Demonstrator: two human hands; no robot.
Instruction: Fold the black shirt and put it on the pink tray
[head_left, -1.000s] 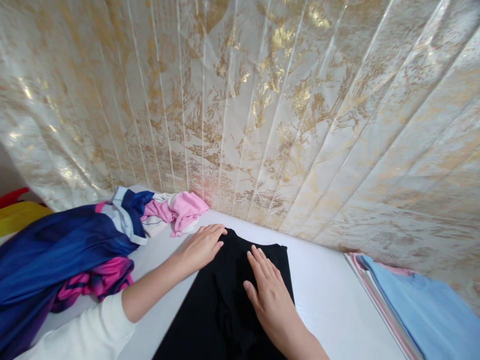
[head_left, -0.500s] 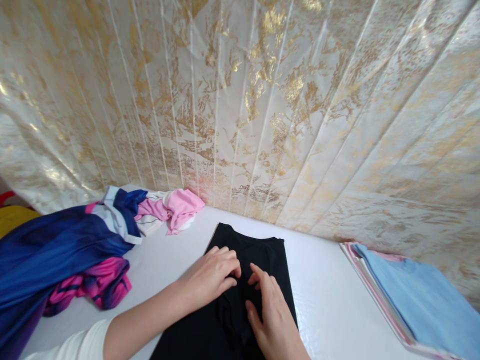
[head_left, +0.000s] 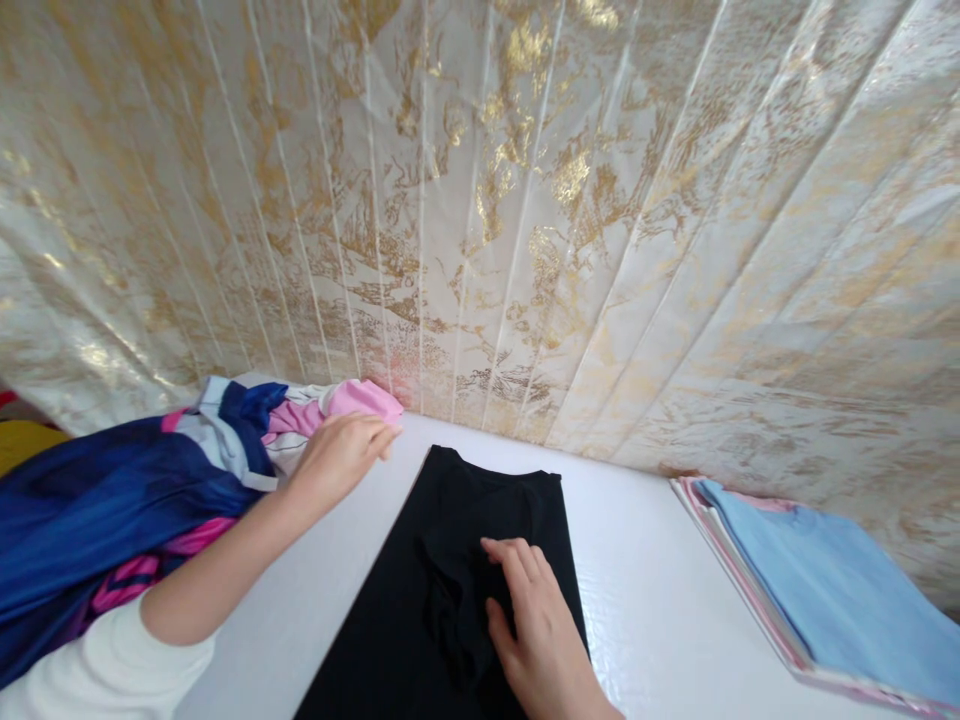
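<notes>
A black garment [head_left: 390, 590] lies spread lengthwise on the white tabletop, its narrower, gently curved edge toward the wall. Dark folds of loose cloth are bunched along its middle. My right hand [head_left: 540, 625] is over the garment's right half, thumb and fingers apart, with nothing held; I cannot tell whether the fingertips touch the cloth. To the left, my left hand [head_left: 341, 455] is raised off the garment, close to a pink and white cloth heap [head_left: 364, 398]. Its fingers are loosely bent and no cloth shows in them.
A pile of blue and magenta clothing [head_left: 127, 490] covers the left side, with something yellow [head_left: 26, 447] behind it. At the right lies a flat stack of folded clothes [head_left: 840, 580], light blue on top. A white and gold patterned covering [head_left: 525, 200] rises behind the table [head_left: 660, 600].
My left hand has lifted off the black garment and moved up and left, toward the pink cloth. My right hand stays over the garment, nearly in place. The view has shifted slightly.
</notes>
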